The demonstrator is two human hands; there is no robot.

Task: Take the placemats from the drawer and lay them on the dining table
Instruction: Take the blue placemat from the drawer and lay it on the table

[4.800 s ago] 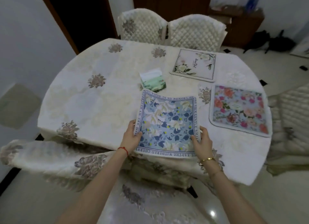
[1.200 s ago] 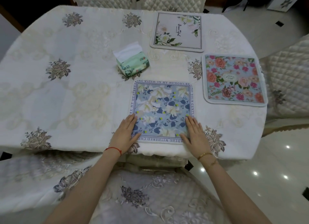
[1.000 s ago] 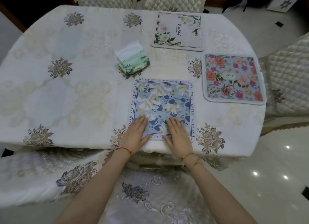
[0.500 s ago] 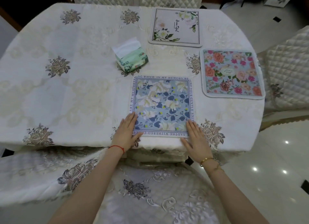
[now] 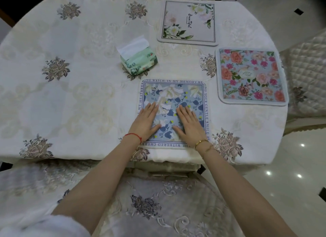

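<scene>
The table (image 5: 84,99) fills most of the frame, covered with a cream cloth (image 5: 53,113) embroidered with grey-pink flower clusters and pale scrollwork. The cloth hangs over the near edge at the bottom of the frame. Quilted cream chairs (image 5: 307,81) stand at the right edge and along the top, and another chair back (image 5: 155,206) with the same embroidery sits just below my arms. At lower right the glossy pale floor (image 5: 291,175) shows, with bright light spots and small black diamond tiles.

A green tissue pack (image 5: 138,61) stands left of centre, a white sheet poking out of its top.

Three square mats lie flat on the cloth. The blue mat (image 5: 173,99) is in the centre, near the table's front edge: blue-grey with white flowers, navy leaves, tiny yellow dots, and a white border printed with dark blue lettering. The white mat (image 5: 188,23) at the top centre has green leaves, pale blossoms and a line of script. The pink mat (image 5: 251,77) at right shows pink and coral roses on pale blue, with a grey rim.

My left hand (image 5: 146,122) and right hand (image 5: 189,122) both lie palm down on the lower half of the blue mat, fingers straight and close together, gripping nothing, a narrow gap between the two. A red cord (image 5: 134,136) circles my left wrist; gold bracelets (image 5: 202,144) ring my right.
</scene>
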